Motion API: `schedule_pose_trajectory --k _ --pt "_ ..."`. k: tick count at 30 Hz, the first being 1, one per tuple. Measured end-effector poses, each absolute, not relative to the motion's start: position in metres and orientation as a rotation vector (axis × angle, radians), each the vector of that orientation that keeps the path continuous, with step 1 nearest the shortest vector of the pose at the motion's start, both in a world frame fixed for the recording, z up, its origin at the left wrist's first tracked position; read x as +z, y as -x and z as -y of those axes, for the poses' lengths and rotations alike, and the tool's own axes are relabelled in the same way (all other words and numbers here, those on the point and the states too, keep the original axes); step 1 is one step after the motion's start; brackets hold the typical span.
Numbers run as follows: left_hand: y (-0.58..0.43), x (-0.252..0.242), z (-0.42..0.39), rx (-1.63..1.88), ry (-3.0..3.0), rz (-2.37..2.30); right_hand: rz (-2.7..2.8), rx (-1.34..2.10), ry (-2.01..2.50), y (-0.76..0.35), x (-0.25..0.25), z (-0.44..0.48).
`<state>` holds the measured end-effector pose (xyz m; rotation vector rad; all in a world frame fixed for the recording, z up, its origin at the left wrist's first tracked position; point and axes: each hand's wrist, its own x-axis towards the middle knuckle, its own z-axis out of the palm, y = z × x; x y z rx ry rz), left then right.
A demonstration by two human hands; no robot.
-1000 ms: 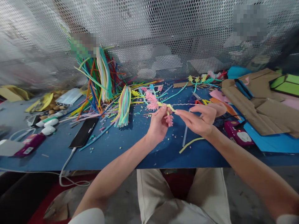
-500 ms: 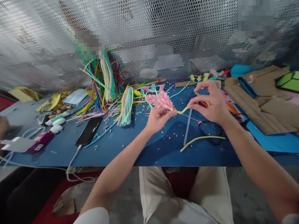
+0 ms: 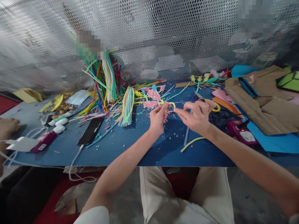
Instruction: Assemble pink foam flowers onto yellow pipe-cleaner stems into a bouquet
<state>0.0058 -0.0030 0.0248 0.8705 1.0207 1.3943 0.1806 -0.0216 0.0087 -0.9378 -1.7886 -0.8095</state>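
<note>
My left hand (image 3: 158, 117) is closed around the base of a pink pipe-cleaner flower (image 3: 151, 105), whose fuzzy petals spread past the fingers. From that grip a short yellow pipe cleaner (image 3: 172, 103) bends over in a curve. My right hand (image 3: 196, 116) pinches its far end between thumb and forefinger. Behind the right hand lie scissors (image 3: 216, 106) with yellow handles, partly covered by it. On the table below are a loose pale yellow pipe cleaner (image 3: 190, 145) and a translucent stick (image 3: 186, 137).
Bundled pastel pipe cleaners (image 3: 126, 107) and a tall multicoloured bunch (image 3: 102, 84) stand left of centre. A phone (image 3: 90, 131) charges nearby. Brown cardboard (image 3: 268, 105) and a purple power adapter (image 3: 241, 132) lie right. Another person's hand (image 3: 9, 126) rests far left. Perforated metal backs the table.
My right hand has moved left and down, towards my left hand, bending the yellow pipe cleaner into a curve. The pink flower has turned. Scissors handles and the purple adapter now show.
</note>
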Motion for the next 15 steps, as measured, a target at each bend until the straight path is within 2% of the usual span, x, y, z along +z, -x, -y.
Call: schedule_pose_trajectory --k 4,8,12,15 --pt "-0.004 0.027 0.004 1.219 -0.680 -0.866 1.715 -0.595 1.064 -0.178 0.005 0.017" --pt "-0.001 0.028 0.007 1.174 -0.749 -0.707 1.517 -0.159 1.101 -0.175 0.015 0.015" --pt "0.008 0.030 0.005 1.174 -1.106 -0.722 1.617 0.290 0.980 -0.192 0.025 0.005" --pt "0.020 0.035 0.002 1.196 -1.565 -0.795 1.858 0.374 0.902 -0.214 0.034 -0.004"
